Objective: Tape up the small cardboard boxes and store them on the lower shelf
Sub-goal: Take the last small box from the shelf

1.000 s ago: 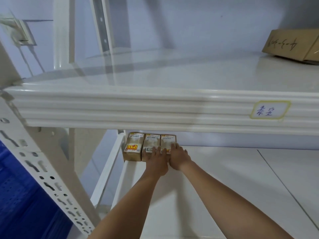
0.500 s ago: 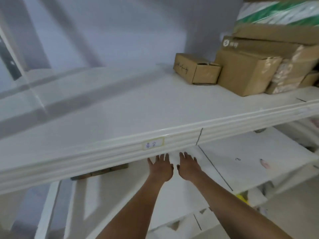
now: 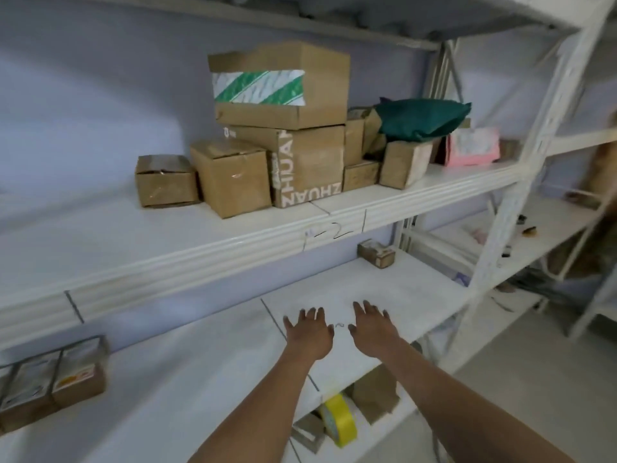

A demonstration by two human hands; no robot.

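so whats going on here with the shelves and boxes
A person is storing small boxes on a white rack. Both hands, left hand and right hand, are open and empty, held over the lower shelf. A row of small taped boxes sits at that shelf's far left. A yellow tape roll lies on the level below.

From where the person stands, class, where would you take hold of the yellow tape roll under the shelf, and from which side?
Grip the yellow tape roll across its flat faces near the top of the rim, coming from the front and above. It stands on edge below the lower shelf, tread facing out, with small boxes close on both sides, so the top is probably the freest. Both the left hand and right hand are empty.
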